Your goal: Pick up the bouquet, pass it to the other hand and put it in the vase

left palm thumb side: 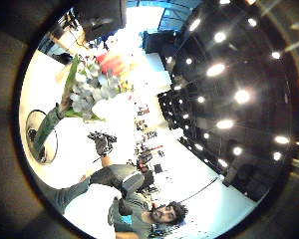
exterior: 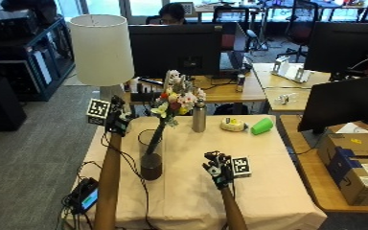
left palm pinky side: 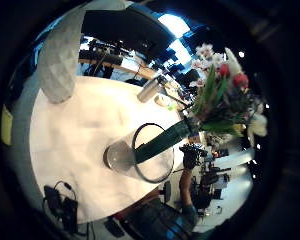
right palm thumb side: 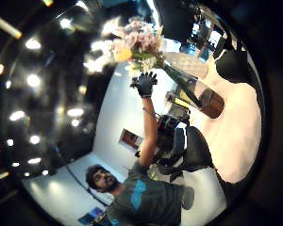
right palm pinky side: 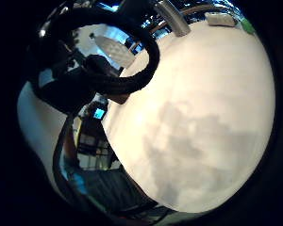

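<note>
The bouquet [exterior: 176,98], pink, white and red flowers with a green-wrapped stem, stands tilted in the glass vase [exterior: 150,160] on the cloth-covered table [exterior: 267,167]. My left hand [exterior: 117,120] is raised just left of the vase's rim, fingers spread, touching nothing. Over the table to the right of the vase, my right hand [exterior: 219,171] hovers with straight fingers and holds nothing. The left palm views show the bouquet [left palm pinky side: 220,95] in the vase [left palm pinky side: 140,160] and the right hand [left palm pinky side: 191,155] beyond. The right thumb side view shows the spread left hand [right palm thumb side: 144,84] beside the flowers [right palm thumb side: 137,40].
A tall white lamp [exterior: 101,48] stands at the table's back left. A metal bottle [exterior: 199,117], a yellowish object [exterior: 233,124] and a green cup [exterior: 261,126] sit along the back edge. A black device [exterior: 85,194] with cables hangs at the front left corner.
</note>
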Demonstrator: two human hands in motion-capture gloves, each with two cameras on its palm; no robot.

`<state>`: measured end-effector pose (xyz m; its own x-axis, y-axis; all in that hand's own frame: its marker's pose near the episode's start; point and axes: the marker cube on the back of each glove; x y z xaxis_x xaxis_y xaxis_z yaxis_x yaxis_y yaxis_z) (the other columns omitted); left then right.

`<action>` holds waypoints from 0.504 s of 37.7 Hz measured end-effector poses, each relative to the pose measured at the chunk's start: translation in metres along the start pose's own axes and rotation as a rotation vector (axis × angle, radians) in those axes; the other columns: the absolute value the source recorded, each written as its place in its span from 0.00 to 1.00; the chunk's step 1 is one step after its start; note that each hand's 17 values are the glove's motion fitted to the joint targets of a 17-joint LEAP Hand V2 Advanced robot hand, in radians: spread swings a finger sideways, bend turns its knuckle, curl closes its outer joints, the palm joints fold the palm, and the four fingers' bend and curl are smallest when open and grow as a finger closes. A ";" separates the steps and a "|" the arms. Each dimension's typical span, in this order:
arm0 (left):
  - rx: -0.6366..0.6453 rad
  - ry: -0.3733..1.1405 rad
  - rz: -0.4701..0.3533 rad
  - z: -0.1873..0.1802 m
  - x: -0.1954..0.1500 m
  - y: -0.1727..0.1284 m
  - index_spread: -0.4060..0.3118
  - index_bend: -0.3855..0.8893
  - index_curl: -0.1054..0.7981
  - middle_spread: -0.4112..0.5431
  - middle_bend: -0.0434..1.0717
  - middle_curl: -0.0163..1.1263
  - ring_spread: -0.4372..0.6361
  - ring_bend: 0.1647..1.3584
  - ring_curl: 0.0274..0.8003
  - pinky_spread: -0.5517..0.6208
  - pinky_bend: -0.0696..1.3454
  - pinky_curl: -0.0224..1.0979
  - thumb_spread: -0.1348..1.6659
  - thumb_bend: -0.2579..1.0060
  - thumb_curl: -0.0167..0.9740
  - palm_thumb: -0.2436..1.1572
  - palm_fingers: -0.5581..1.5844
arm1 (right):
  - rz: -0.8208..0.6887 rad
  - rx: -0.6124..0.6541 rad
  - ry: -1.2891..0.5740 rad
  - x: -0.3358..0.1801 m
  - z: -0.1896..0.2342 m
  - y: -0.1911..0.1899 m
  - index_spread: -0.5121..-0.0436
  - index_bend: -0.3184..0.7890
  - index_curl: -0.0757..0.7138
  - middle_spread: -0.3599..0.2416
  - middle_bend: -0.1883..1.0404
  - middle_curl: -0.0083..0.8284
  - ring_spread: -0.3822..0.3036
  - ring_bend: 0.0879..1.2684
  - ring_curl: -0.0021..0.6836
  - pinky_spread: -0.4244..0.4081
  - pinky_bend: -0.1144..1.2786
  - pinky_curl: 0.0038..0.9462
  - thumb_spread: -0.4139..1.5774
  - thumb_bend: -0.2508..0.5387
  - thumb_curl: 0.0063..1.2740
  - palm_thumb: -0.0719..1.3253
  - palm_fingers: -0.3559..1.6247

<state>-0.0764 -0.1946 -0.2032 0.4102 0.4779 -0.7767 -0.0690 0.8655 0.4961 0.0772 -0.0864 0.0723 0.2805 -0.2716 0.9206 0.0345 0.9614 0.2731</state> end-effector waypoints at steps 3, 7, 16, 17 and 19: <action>0.021 0.020 -0.111 -0.003 0.010 0.009 0.96 0.33 0.21 0.99 0.14 0.16 0.98 0.37 0.33 0.98 0.58 0.34 0.41 0.16 0.43 0.33 0.10 | 0.037 0.009 0.003 -0.004 0.001 0.002 0.49 0.40 0.46 0.34 0.37 0.55 0.43 0.17 0.56 0.84 0.30 0.35 0.65 0.29 0.43 0.66 0.68; 0.055 0.032 -0.118 -0.012 0.011 0.013 0.95 0.34 0.19 1.00 0.15 0.15 1.00 0.36 0.32 0.98 0.57 0.34 0.41 0.16 0.42 0.32 0.11 | 0.015 0.005 -0.001 -0.006 0.003 0.001 0.49 0.39 0.47 0.34 0.37 0.55 0.43 0.17 0.56 0.85 0.29 0.36 0.65 0.28 0.43 0.66 0.68; 0.079 0.010 0.022 -0.027 0.001 0.012 0.93 0.34 0.16 1.00 0.15 0.13 1.02 0.34 0.30 0.99 0.55 0.32 0.41 0.17 0.40 0.32 0.12 | -0.121 -0.004 0.013 -0.002 0.005 -0.007 0.49 0.39 0.47 0.34 0.37 0.55 0.43 0.16 0.56 0.86 0.29 0.36 0.66 0.28 0.42 0.66 0.68; 0.082 -0.009 0.059 -0.029 0.003 0.011 0.92 0.34 0.15 1.00 0.15 0.13 1.02 0.34 0.30 0.98 0.55 0.32 0.41 0.17 0.40 0.32 0.12 | -0.131 -0.004 0.024 -0.003 0.005 -0.008 0.49 0.39 0.47 0.34 0.37 0.55 0.43 0.16 0.56 0.86 0.28 0.36 0.66 0.28 0.42 0.66 0.68; 0.091 -0.016 0.043 -0.031 0.006 0.015 0.91 0.34 0.15 1.01 0.15 0.12 1.02 0.34 0.30 0.98 0.54 0.32 0.41 0.16 0.39 0.32 0.12 | -0.135 -0.006 0.034 -0.006 0.006 -0.007 0.49 0.39 0.47 0.34 0.37 0.55 0.43 0.16 0.56 0.86 0.28 0.36 0.66 0.28 0.42 0.66 0.68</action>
<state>-0.1028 -0.1746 -0.2123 0.4232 0.5114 -0.7479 -0.0045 0.8267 0.5626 0.0694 -0.0914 0.0662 0.3053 -0.3974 0.8654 0.0804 0.9163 0.3924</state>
